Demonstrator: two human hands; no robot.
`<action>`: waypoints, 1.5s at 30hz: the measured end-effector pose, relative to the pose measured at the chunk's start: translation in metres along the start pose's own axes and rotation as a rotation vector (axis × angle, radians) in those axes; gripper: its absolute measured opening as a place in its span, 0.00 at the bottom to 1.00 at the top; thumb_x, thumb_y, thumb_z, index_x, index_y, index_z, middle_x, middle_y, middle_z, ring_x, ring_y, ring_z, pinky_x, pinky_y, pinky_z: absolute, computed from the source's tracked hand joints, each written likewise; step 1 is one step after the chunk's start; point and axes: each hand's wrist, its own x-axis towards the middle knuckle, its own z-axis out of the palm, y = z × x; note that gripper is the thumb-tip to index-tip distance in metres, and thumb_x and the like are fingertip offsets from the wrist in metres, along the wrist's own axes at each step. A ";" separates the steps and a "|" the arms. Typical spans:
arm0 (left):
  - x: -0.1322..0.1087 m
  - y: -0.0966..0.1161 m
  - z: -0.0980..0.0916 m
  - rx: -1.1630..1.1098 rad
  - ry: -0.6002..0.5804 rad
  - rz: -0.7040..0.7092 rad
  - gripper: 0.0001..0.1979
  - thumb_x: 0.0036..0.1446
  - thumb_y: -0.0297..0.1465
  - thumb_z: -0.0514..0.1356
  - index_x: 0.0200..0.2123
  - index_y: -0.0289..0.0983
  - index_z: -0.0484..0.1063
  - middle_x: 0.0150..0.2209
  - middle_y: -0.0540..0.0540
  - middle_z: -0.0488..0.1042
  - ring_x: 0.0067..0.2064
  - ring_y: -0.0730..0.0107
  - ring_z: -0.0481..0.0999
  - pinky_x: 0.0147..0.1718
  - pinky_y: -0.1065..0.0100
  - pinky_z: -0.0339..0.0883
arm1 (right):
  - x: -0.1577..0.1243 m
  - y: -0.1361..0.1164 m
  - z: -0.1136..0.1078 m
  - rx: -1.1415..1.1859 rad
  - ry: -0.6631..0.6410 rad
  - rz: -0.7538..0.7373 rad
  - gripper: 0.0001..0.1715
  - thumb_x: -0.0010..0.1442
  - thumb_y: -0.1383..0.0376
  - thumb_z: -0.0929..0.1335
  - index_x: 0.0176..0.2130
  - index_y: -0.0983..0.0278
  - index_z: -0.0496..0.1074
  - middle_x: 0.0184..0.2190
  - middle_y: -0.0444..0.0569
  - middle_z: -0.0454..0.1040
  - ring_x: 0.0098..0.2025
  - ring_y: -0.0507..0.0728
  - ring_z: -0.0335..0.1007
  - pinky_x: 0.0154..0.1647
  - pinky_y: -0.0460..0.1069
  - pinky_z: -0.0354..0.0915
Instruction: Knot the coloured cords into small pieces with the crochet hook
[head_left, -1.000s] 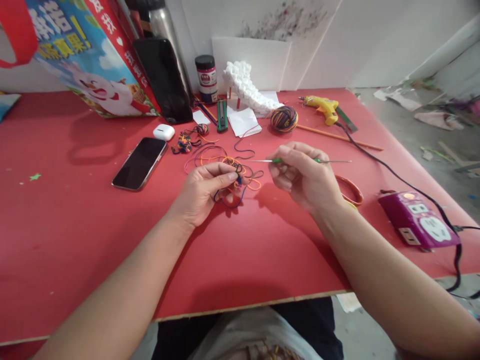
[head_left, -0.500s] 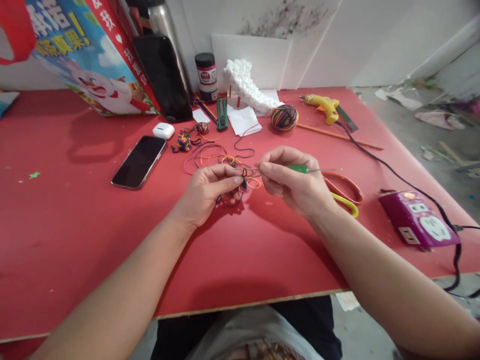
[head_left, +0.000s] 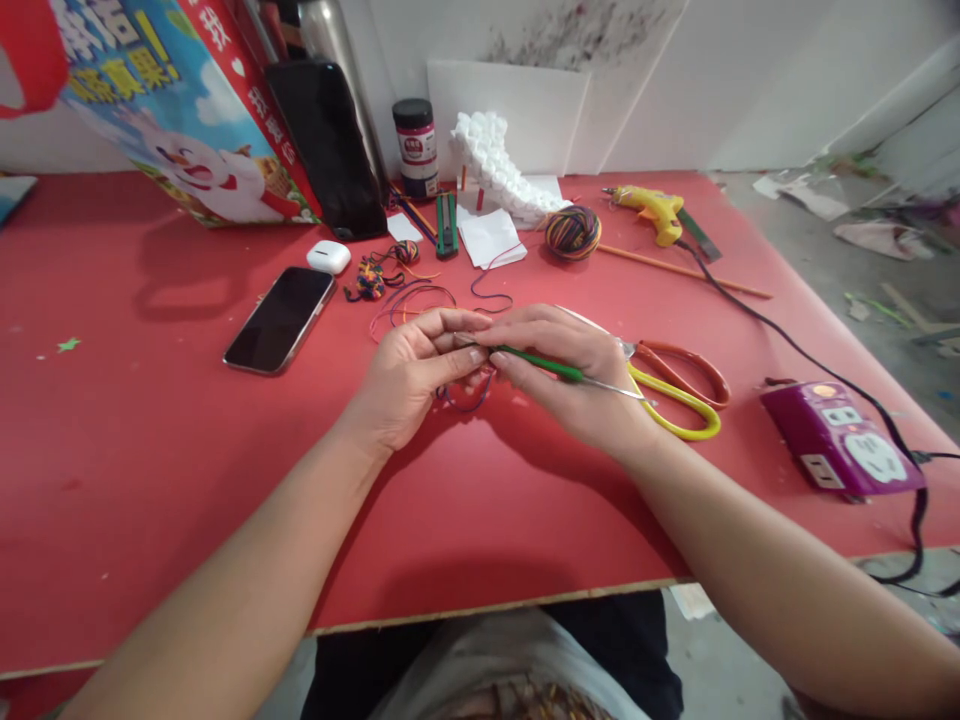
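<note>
My left hand (head_left: 405, 385) is closed, thumb and fingers pinching a small piece of multicoloured yarn (head_left: 466, 405), most of it hidden behind the fingers. In my right hand (head_left: 581, 350) lies a green-handled crochet hook (head_left: 546, 362), gripped with its metal tail pointing back toward the wrist. The hook's front end reaches in at the left fingertips, and its tip is hard to make out. Both hands touch or nearly touch at the fingertips. Loose strands (head_left: 420, 292) spread on the table behind the left hand. Scissors (head_left: 679, 400) with orange and yellow handles lie beside the right wrist.
A ball of yarn (head_left: 572, 233), a green cutter (head_left: 446, 225) and a white paper model (head_left: 499, 170) stand farther back. To the left are a phone (head_left: 280, 320) and earbud case (head_left: 328, 257). A yellow glue gun (head_left: 649, 210) and purple power socket (head_left: 840, 437) are at right.
My right hand has moved left against the left fingertips and turned, so the hook's tail now slants down toward the wrist. More of the scissors shows. My left hand stays nearly in place.
</note>
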 end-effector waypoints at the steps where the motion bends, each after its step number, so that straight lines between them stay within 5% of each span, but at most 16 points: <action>1: 0.000 -0.001 0.000 0.013 0.004 0.008 0.17 0.45 0.25 0.78 0.40 0.34 0.82 0.31 0.47 0.83 0.28 0.74 0.79 0.28 0.74 0.72 | 0.000 0.000 0.001 0.052 0.002 0.042 0.09 0.68 0.68 0.73 0.47 0.58 0.85 0.44 0.52 0.84 0.48 0.58 0.81 0.52 0.55 0.77; 7: -0.002 -0.003 0.001 0.051 -0.021 0.028 0.20 0.45 0.23 0.77 0.44 0.36 0.82 0.36 0.47 0.83 0.31 0.72 0.79 0.28 0.71 0.71 | 0.001 -0.003 0.004 0.156 0.066 0.179 0.04 0.64 0.64 0.76 0.41 0.59 0.84 0.41 0.50 0.84 0.46 0.58 0.81 0.51 0.55 0.78; 11: -0.001 0.002 0.001 -0.003 0.021 0.064 0.18 0.45 0.22 0.75 0.42 0.35 0.84 0.38 0.45 0.84 0.39 0.68 0.82 0.39 0.71 0.74 | -0.001 -0.003 0.003 0.111 0.148 0.211 0.05 0.64 0.61 0.76 0.41 0.59 0.83 0.40 0.50 0.83 0.42 0.58 0.79 0.50 0.56 0.78; 14: 0.001 0.004 -0.001 0.012 0.080 0.059 0.11 0.54 0.33 0.74 0.40 0.35 0.85 0.38 0.44 0.84 0.39 0.68 0.82 0.42 0.70 0.75 | -0.003 -0.002 0.003 0.094 0.186 0.212 0.05 0.66 0.62 0.75 0.43 0.59 0.83 0.42 0.51 0.82 0.41 0.57 0.79 0.50 0.57 0.77; 20: 0.001 0.004 -0.002 0.208 0.101 0.174 0.19 0.56 0.48 0.74 0.38 0.38 0.84 0.41 0.43 0.84 0.44 0.64 0.81 0.42 0.69 0.75 | -0.003 -0.001 0.003 -0.097 0.137 -0.027 0.06 0.67 0.66 0.73 0.43 0.58 0.83 0.41 0.51 0.83 0.43 0.59 0.80 0.46 0.55 0.78; 28: 0.000 0.009 -0.005 0.262 0.021 0.073 0.22 0.43 0.38 0.82 0.41 0.37 0.84 0.37 0.45 0.85 0.35 0.69 0.83 0.37 0.71 0.75 | -0.003 -0.002 0.002 -0.184 0.088 -0.126 0.09 0.69 0.67 0.71 0.45 0.57 0.83 0.42 0.52 0.83 0.42 0.59 0.80 0.45 0.55 0.77; 33: 0.000 0.009 -0.007 0.243 -0.082 -0.045 0.17 0.45 0.40 0.81 0.31 0.35 0.84 0.25 0.45 0.81 0.25 0.69 0.78 0.26 0.70 0.72 | -0.003 -0.003 0.001 -0.158 0.084 -0.171 0.09 0.68 0.68 0.72 0.45 0.58 0.83 0.41 0.52 0.82 0.41 0.58 0.80 0.43 0.53 0.77; 39: 0.000 0.010 -0.007 0.238 -0.068 -0.060 0.11 0.45 0.34 0.80 0.26 0.35 0.85 0.23 0.45 0.79 0.19 0.78 0.68 0.17 0.74 0.56 | -0.002 -0.004 0.000 -0.190 0.082 -0.148 0.08 0.69 0.66 0.72 0.44 0.56 0.83 0.41 0.51 0.82 0.41 0.58 0.80 0.43 0.54 0.77; 45: 0.000 0.015 -0.002 0.036 -0.001 -0.147 0.08 0.47 0.27 0.78 0.25 0.32 0.83 0.21 0.50 0.76 0.15 0.86 0.65 0.13 0.81 0.52 | -0.002 0.001 0.000 -0.222 0.085 -0.192 0.09 0.69 0.69 0.71 0.46 0.58 0.82 0.41 0.50 0.81 0.41 0.56 0.79 0.44 0.52 0.76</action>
